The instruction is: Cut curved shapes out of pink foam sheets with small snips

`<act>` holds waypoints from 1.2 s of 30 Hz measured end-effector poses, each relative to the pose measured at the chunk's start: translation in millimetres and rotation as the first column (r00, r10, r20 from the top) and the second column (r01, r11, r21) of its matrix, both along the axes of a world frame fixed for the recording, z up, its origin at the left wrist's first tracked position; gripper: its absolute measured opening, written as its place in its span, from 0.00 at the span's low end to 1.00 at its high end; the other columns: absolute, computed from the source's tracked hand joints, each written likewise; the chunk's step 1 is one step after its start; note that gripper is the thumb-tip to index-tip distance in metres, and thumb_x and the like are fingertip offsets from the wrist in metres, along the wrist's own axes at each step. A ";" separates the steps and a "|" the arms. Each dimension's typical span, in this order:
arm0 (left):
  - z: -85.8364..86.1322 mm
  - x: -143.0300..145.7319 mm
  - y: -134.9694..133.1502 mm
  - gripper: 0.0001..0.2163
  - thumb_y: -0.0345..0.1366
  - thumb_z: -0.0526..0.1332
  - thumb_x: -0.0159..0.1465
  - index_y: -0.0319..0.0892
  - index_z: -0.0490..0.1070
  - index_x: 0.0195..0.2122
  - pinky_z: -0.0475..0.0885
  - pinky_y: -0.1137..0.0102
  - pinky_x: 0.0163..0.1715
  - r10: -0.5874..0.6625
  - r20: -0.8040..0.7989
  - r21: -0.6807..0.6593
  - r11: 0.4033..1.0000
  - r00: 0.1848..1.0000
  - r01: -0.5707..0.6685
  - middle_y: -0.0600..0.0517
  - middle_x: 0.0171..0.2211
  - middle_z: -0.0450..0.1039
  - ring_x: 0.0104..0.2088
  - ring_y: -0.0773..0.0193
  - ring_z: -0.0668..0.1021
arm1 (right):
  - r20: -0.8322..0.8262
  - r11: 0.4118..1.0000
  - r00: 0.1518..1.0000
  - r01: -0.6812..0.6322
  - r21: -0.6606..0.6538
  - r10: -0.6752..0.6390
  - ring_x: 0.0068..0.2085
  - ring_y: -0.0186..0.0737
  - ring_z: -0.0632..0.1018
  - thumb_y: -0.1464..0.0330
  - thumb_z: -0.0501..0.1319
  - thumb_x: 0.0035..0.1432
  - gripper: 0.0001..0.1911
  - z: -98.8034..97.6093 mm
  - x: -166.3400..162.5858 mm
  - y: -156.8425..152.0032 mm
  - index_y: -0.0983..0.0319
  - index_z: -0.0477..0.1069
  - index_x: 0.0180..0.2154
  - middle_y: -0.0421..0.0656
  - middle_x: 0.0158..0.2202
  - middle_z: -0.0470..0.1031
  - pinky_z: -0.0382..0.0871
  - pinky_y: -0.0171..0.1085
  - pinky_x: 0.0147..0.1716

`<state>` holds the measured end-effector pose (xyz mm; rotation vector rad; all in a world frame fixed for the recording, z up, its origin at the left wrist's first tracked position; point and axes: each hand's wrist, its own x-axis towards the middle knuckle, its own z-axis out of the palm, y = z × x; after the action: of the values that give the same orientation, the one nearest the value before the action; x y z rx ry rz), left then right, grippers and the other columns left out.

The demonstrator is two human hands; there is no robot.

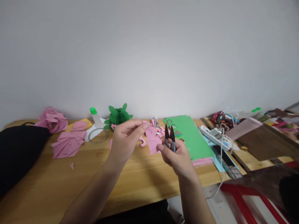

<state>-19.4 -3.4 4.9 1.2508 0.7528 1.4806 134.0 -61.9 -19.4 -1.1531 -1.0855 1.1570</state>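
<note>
My left hand point(127, 137) pinches the upper edge of a pink paper piece point(153, 143) between thumb and fingertips, above the wooden table. Thread snips point(173, 137) rest in my right hand point(176, 155), their two dark blades apart and pointing up. My right thumb and fingertips also touch the paper's right edge. Behind the paper lie a glue tube point(157, 124) and several pink scraps, partly hidden. A curved pink cutout point(142, 142) is beside my left hand, and a green paper turtle-like figure point(118, 116) stands behind it.
Green sheets point(196, 140) lie right of my hands, with a power strip point(215, 137) and a phone point(227, 161) beyond. Pink paper stacks point(68, 144), a metal ring point(98, 141) and a green-capped bottle point(93, 115) are left. A black item point(21, 152) covers the left end.
</note>
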 end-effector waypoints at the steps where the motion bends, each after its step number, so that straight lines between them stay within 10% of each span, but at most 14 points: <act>1: -0.1 -3.9 -2.2 0.06 0.33 0.66 0.58 0.43 0.79 0.24 0.71 0.74 0.26 0.000 0.040 0.004 1.000 0.999 0.000 0.54 0.24 0.77 0.25 0.68 0.75 | 0.007 1.000 1.000 -0.011 0.014 0.011 0.16 0.26 0.52 0.62 0.71 0.51 0.12 0.2 -2.4 -3.2 0.62 0.71 0.29 0.30 0.17 0.55 0.41 0.30 0.13; 12: -1.8 -46.0 -40.8 0.10 0.34 0.60 0.61 0.42 0.79 0.26 0.69 0.72 0.27 0.111 0.171 0.047 0.992 0.979 -0.121 0.54 0.21 0.76 0.23 0.69 0.75 | 0.023 0.993 0.999 -0.041 0.114 0.039 0.17 0.26 0.50 0.61 0.70 0.51 0.14 9.8 -26.7 -41.0 0.62 0.69 0.28 0.30 0.17 0.52 0.40 0.31 0.14; 18: -2.9 -60.2 -61.7 0.09 0.30 0.63 0.59 0.40 0.73 0.21 0.67 0.74 0.27 -0.164 -0.261 0.192 0.957 0.951 0.217 0.55 0.22 0.72 0.26 0.69 0.72 | 0.210 0.968 0.971 -0.156 0.195 0.114 0.18 0.28 0.54 0.65 0.70 0.50 0.11 31.4 -33.4 -50.9 0.62 0.70 0.25 0.32 0.18 0.57 0.47 0.32 0.16; 22: 2.9 -60.7 -72.8 0.11 0.27 0.62 0.59 0.41 0.70 0.20 0.67 0.75 0.27 -0.123 -0.310 0.263 0.942 0.943 0.209 0.56 0.21 0.68 0.25 0.70 0.71 | 0.181 0.961 0.981 -0.113 0.253 0.068 0.18 0.28 0.55 0.64 0.68 0.53 0.09 39.6 -39.1 -55.3 0.61 0.71 0.27 0.32 0.18 0.59 0.45 0.32 0.15; 36: 8.3 -26.3 -83.7 0.10 0.37 0.69 0.56 0.40 0.75 0.20 0.77 0.71 0.30 0.124 0.136 -0.035 0.992 0.983 -0.120 0.53 0.21 0.76 0.26 0.66 0.78 | -0.126 0.951 0.992 0.014 0.307 0.026 0.17 0.28 0.50 0.44 0.52 0.63 0.27 5.2 -70.1 -71.5 0.61 0.70 0.33 0.31 0.17 0.52 0.44 0.29 0.14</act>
<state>-45.8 -87.1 13.2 1.0860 0.7655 1.6329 63.9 -133.4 -14.2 -0.8215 -1.1240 1.0090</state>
